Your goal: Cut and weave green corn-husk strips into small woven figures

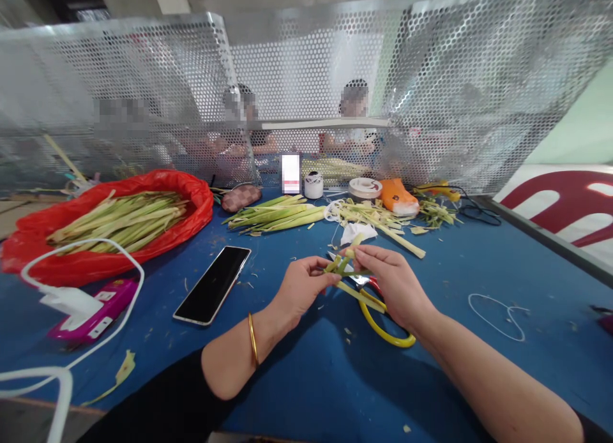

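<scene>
My left hand point(301, 285), closed, pinches a small folded piece of pale green leaf strips point(360, 295) between thumb and fingertips. My right hand point(393, 282) is closed on the upper right part of the same piece. One flat strip end sticks out below, toward the lower right. Beneath the hands lies a pair of scissors point(387, 333) with yellow and red handles; its blades are partly hidden by the fingers and the leaf piece. A crumpled white tissue point(358, 233) rests just beyond my right hand.
A red plastic bag point(195, 197) of long leaves, a dark phone point(213, 285) and a purple power strip point(117, 302) lie left. Leaf bundles point(275, 216), cut scraps point(368, 214), a thread spool point(313, 185) and an orange tissue pack point(398, 197) line the back. People sit behind a perforated metal screen point(306, 66).
</scene>
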`<state>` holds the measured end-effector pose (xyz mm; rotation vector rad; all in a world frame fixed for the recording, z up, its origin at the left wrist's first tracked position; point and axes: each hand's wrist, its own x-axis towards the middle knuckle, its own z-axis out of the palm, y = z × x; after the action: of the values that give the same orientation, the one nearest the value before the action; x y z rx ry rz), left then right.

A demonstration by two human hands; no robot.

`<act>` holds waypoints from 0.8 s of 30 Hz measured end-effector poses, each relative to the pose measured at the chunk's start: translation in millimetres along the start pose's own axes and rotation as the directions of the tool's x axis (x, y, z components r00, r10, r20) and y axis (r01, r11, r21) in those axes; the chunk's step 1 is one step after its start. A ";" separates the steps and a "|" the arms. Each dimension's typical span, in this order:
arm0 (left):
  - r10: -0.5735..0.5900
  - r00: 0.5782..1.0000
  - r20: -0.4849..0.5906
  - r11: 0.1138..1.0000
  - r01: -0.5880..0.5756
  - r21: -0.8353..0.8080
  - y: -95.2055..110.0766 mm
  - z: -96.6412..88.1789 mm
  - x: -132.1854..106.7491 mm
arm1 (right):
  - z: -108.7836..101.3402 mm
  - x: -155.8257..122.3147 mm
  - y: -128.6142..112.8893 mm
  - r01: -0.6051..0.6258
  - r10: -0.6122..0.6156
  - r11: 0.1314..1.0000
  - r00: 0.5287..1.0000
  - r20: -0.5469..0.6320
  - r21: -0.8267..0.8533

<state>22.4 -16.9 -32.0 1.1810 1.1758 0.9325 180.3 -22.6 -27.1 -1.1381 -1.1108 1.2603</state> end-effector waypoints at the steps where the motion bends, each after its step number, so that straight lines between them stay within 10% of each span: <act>1: 0.013 1.000 -0.005 1.000 -0.013 -0.005 -1.0 -0.2 0.8 | 0.4 0.2 0.4 -0.009 0.010 1.000 1.000 0.015 -0.018; 12: 0.152 0.988 -0.003 0.987 -0.151 0.059 -8.5 -0.4 3.4 | -1.7 4.0 13.4 -0.007 -0.013 0.975 0.996 -0.087 -0.223; 24: 0.224 0.973 0.064 0.965 -0.230 0.126 -12.7 1.4 0.0 | 0.4 4.6 13.3 0.046 -0.047 0.998 0.999 -0.022 -0.049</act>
<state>23.1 -19.3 -44.5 1.4619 1.0915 1.0020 178.5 -18.1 -40.4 -1.1542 -1.1498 1.1875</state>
